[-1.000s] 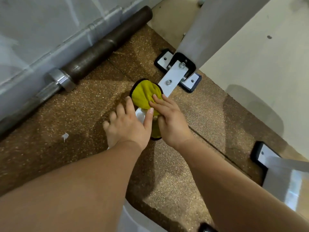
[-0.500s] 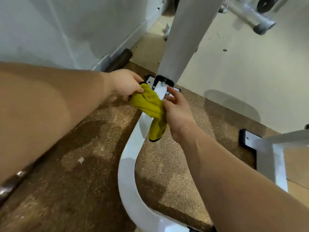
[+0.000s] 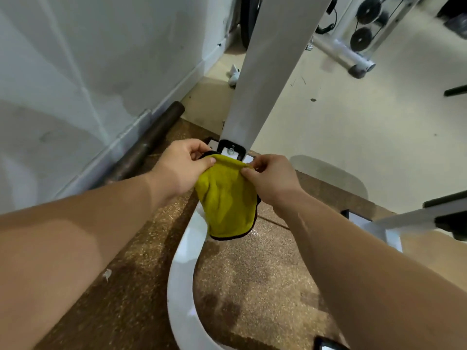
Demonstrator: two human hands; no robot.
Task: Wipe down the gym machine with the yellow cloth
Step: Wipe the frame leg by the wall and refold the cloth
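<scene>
The person holds the yellow cloth (image 3: 227, 203) stretched between both hands, low at the foot of the gym machine (image 3: 265, 72). The left hand (image 3: 182, 168) pinches the cloth's upper left edge between thumb and fingers, and the right hand (image 3: 273, 180) pinches the upper right edge the same way, so each grip is closed on fabric. The cloth hangs from that top edge over the curved base tube (image 3: 184, 274), just in front of the bolted foot plate (image 3: 231, 149). Whether its dark-trimmed lower hem touches the tube cannot be told.

Several things could go wrong from here. Both grips are light pinches on one edge, so a firm pull around the post would likely tug the cloth free from one hand. The bolt head on the plate could snag the fabric, and the plate's corners sit close to the knuckles. The loose lower half may drag over the speckled rubber mat (image 3: 252, 274), collect grit and smear it onto the white paint. The barbell (image 3: 144, 145) lying along the wall is near the left forearm, so a wide sweep could strike it.
</scene>
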